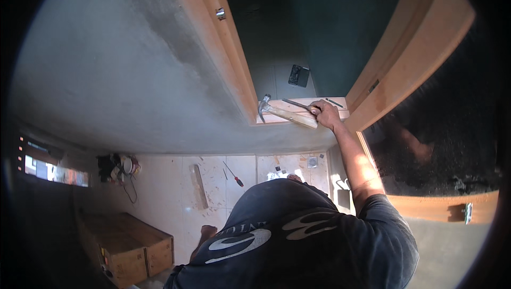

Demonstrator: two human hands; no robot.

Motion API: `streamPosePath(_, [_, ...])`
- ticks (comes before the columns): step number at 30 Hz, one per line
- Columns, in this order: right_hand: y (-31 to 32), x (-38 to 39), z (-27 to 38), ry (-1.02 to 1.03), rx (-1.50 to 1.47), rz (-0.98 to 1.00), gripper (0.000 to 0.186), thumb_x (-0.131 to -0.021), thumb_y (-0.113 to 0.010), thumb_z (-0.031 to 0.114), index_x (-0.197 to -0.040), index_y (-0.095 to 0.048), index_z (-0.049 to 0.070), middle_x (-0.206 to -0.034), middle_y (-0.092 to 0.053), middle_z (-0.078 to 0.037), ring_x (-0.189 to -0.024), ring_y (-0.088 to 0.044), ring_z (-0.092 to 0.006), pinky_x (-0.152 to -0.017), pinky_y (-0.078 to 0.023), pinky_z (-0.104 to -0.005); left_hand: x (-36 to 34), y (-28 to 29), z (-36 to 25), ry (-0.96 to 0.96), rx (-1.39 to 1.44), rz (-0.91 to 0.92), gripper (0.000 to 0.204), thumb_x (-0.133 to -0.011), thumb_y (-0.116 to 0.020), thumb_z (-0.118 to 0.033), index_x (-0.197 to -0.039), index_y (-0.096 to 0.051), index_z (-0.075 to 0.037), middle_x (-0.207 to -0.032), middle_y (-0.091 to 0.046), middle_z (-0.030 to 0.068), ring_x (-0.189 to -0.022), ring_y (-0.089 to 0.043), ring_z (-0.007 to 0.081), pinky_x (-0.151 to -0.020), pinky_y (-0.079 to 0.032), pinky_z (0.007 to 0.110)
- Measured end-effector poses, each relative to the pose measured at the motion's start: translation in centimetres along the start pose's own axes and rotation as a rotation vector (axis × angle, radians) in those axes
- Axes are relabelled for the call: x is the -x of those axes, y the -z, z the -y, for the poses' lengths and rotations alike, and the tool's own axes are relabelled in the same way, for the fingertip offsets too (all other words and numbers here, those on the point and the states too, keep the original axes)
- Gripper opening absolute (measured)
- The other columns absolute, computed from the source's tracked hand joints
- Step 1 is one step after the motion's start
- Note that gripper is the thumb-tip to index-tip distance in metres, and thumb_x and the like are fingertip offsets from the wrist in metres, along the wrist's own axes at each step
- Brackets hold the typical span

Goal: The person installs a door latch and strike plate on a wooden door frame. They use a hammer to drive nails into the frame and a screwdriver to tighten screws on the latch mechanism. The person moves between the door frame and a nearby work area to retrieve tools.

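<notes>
Wooden door frame parts stand fitted on both sides of the opening, and a board lies across between them. On it the right hand rests, its grip closed around a thin metal bar, touching the handle of the hammer lying flat beside it. The left hand is out of view. Judging by this, the fitting is mid-way: a screwdriver and a loose batten lie on the floor.

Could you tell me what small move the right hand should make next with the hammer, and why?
Probably lift the claw hammer clear off the wooden ledge. The right hand grips its handle, its head rests by the door frame, and a chisel lies beside it.
</notes>
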State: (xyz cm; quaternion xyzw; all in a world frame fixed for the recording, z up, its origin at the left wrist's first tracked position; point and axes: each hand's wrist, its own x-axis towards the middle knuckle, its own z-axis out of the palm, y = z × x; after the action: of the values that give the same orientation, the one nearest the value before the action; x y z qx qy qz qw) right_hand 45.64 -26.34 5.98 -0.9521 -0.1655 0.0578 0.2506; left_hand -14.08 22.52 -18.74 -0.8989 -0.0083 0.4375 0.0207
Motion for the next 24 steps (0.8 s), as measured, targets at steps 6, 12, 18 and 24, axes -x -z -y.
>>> streamPosePath(6, [-2.2, -1.7, -2.3, 0.151, -0.123, -0.054, 0.023, -0.092, -0.068, 0.018, -0.114, -0.073, 0.015, -0.111, -0.07, -0.013, -0.105, -0.066, -0.0355, -0.092, -0.052, -0.0444, 12.1, -6.1, -5.8, 0.564, 1.435, -0.18, 0.016, -0.084, -0.07, -0.007, -0.07, -0.065, -0.008, -0.063, -0.061, 0.0059, -0.049, -0.057, 0.0183, -0.045, -0.049, 0.034])
streamPosePath(12, [-2.9, -2.4, -2.4, 0.162, -0.006, 0.015, 0.025, -0.094, -0.065, 0.009, -0.119, -0.068, 0.005, -0.107, -0.066, -0.016, -0.099, -0.064, -0.0328, -0.091, -0.05, -0.0429, 8.7, 0.7, -19.6, 1.081, 2.055, -0.316, 0.006, -0.088, -0.071, -0.012, -0.091, -0.074, -0.008, -0.082, -0.071, 0.0064, -0.072, -0.067, 0.0178, -0.064, -0.056, 0.035])
streamPosePath(18, [-3.9, -2.4, 1.2, 0.193, -0.399, 0.006, 0.049, -0.083, -0.085, 0.029, -0.116, -0.065, -0.001, -0.106, -0.069, -0.017, -0.098, -0.065, -0.0295, -0.09, -0.05, -0.0389, 3.6, 2.2, -26.9, 0.448, 1.475, -0.397, 0.015, -0.087, -0.067, -0.022, -0.088, -0.079, -0.014, -0.097, -0.077, 0.0082, -0.086, -0.074, 0.0195, -0.075, -0.06, 0.033])
streamPosePath(24, [-4.2, -1.2, 5.2, 0.273, -0.05, 0.095, 0.057, -0.065, -0.094, 0.031, -0.104, -0.065, 0.002, -0.107, -0.064, -0.017, -0.102, -0.062, -0.0418, -0.087, -0.05, -0.0496, 4.3, 1.4, -27.0, 0.613, 1.546, -0.511, 0.017, -0.083, -0.064, -0.012, -0.089, -0.079, -0.007, -0.095, -0.078, 0.0115, -0.091, -0.075, 0.022, -0.085, -0.06, 0.034])
